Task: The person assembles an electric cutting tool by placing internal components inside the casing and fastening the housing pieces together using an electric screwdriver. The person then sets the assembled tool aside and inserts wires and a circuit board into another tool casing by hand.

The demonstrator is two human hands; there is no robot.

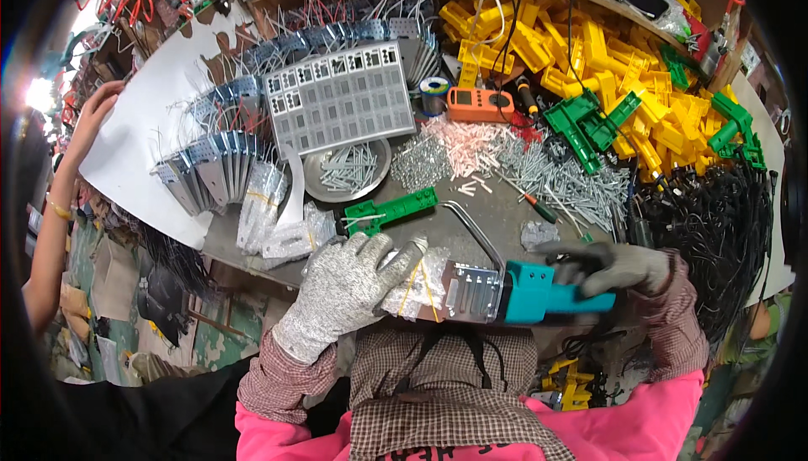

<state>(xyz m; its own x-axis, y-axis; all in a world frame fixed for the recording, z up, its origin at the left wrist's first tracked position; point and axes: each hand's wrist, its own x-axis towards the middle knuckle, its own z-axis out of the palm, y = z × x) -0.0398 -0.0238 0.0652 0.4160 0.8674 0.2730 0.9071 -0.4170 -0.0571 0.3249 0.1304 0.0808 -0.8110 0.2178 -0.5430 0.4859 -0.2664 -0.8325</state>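
Observation:
My left hand (341,293), in a speckled grey glove, grips a clear plastic packet (414,286) with a yellow band around it. The packet lies against the left end of a device with a slotted metal section (473,293) and a teal plastic housing (528,293), by the near table edge. At the housing's right end is my right hand (619,267), in a grey and black glove. Motion blurs its fingers, so their grip is unclear. A bent metal rod (475,230) meets the device from behind. Beyond my left hand lies a green plastic part (391,210).
Screws fill a round metal dish (383,177); more screws (572,188) lie loose beside a screwdriver (539,207). Behind are a label sheet (341,95), an orange meter (480,104) and yellow plastic parts (589,49). Black cables (707,234) crowd the right. Another person's arm (63,200) reaches in left.

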